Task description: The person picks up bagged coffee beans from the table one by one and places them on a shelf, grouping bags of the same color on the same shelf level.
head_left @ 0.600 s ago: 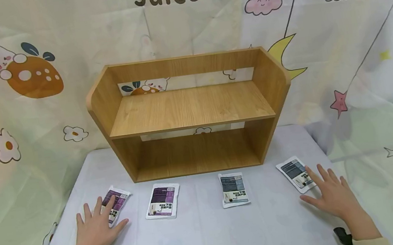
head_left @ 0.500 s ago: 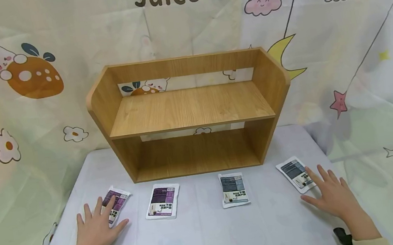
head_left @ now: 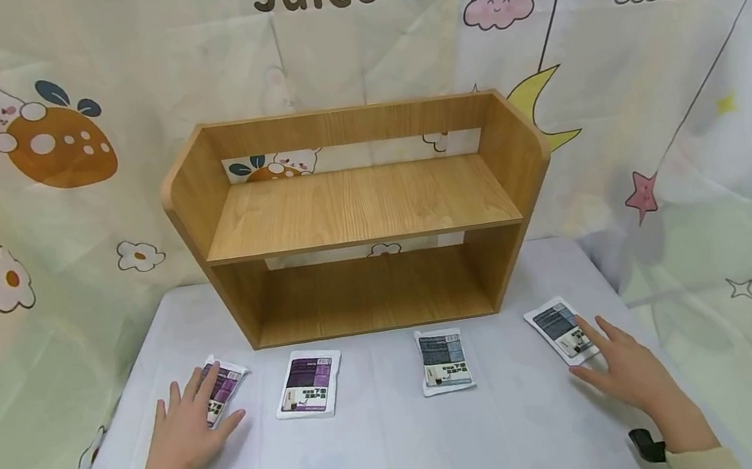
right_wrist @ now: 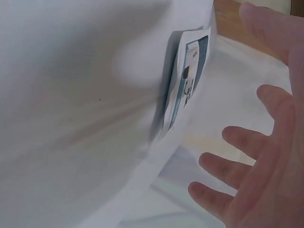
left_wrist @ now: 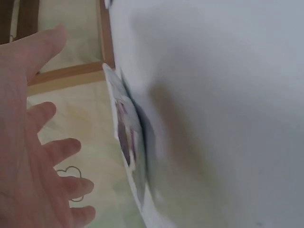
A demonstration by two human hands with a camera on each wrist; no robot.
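Four flat sachets lie in a row on the white table (head_left: 393, 456) in front of a wooden shelf (head_left: 358, 213). My left hand (head_left: 189, 421) is spread open, its fingertips over the near edge of the leftmost purple sachet (head_left: 226, 382). The left wrist view shows that hand (left_wrist: 33, 156) with straight fingers beside the sachet (left_wrist: 128, 142), holding nothing. My right hand (head_left: 619, 369) is also spread open, its index finger reaching the rightmost grey sachet (head_left: 556, 325). In the right wrist view the hand (right_wrist: 256, 161) sits next to that sachet (right_wrist: 187, 90). I cannot tell whether either hand touches its sachet.
A second purple sachet (head_left: 308, 383) and a second grey sachet (head_left: 443, 360) lie between my hands. The shelf has two bare wooden levels. A cartoon-printed cloth backdrop (head_left: 689, 102) hangs behind and to both sides of the table.
Both hands have slid a little forward and inward onto the outer sachets. The sachets have not moved.
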